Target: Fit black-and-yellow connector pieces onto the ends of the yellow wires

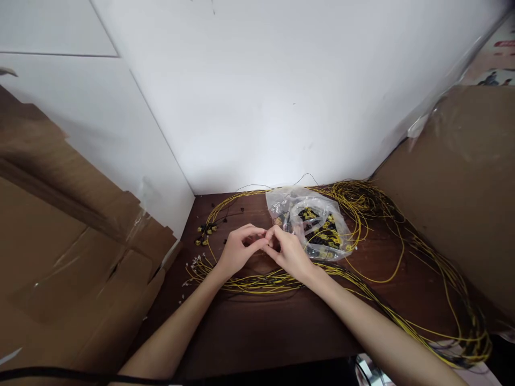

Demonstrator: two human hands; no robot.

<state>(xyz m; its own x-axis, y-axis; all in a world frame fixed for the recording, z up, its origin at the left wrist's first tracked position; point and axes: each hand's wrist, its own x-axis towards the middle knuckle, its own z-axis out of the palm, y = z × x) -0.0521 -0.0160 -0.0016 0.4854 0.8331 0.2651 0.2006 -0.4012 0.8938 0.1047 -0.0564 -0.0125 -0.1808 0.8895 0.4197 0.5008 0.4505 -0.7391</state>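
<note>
My left hand (240, 247) and my right hand (287, 251) meet at the fingertips above the dark wooden table (249, 332). Both are closed in a pinch, and whatever lies between the fingertips is too small to make out. Below them runs a bundle of yellow and black wires (261, 284), with small white ends at its left. Just beyond my right hand, a clear plastic bag (281, 199) holds black and yellow parts (328, 233). A few similar parts (206, 229) lie to the left of my left hand.
Tangled yellow and black wires (354, 195) run along the back and down the right side. Cardboard (60, 257) stands at the left, and more cardboard (454, 177) at the right. A white wall (261, 96) rises behind the table.
</note>
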